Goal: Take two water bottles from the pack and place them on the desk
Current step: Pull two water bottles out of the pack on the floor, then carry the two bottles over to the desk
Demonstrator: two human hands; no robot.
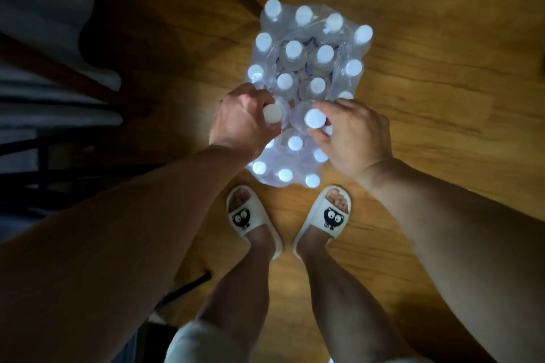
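We look straight down at a shrink-wrapped pack of water bottles [306, 91] standing on a wooden floor [427, 97]. Our left hand [241, 124] is closed around the neck of one bottle [272, 113], white cap showing between thumb and fingers. Our right hand [351, 138] grips a second bottle [315, 118] just beside it, fingers pinched below the cap. Both bottles sit within the pack's near half. Behind the grips, torn wrap and more caps; nearer us, our feet in white slippers [330, 215].
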